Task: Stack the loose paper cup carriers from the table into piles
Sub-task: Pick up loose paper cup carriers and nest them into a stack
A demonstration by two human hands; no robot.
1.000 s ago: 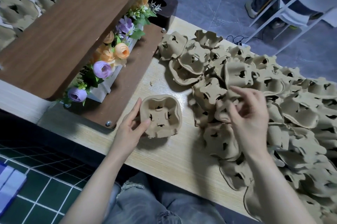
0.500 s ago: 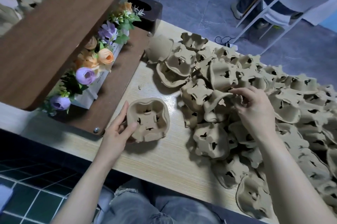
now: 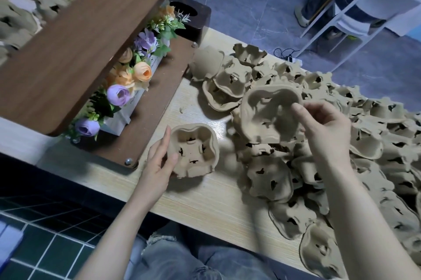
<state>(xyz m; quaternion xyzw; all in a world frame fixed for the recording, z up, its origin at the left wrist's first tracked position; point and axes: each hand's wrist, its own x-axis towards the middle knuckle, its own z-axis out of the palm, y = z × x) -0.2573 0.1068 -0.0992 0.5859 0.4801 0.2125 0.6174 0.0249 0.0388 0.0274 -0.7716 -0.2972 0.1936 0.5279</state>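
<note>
Brown moulded-pulp cup carriers [image 3: 341, 143] lie in a loose heap over the right half of the pale wooden table [image 3: 205, 200]. Left hand [image 3: 159, 163]: fingers straight along the left side of a small stack of carriers [image 3: 193, 149], thumb pressed on its near rim; stack sits open side up on the table, just left of the heap. Right hand [image 3: 325, 127]: thumb and curled fingers pinch the right rim of a single carrier [image 3: 268, 115], held tilted above the heap, hollow side facing the camera. Behind the stack, a dark wooden shelf [image 3: 79, 40] with a planter of orange and purple flowers [image 3: 127, 88] beneath it.
</note>
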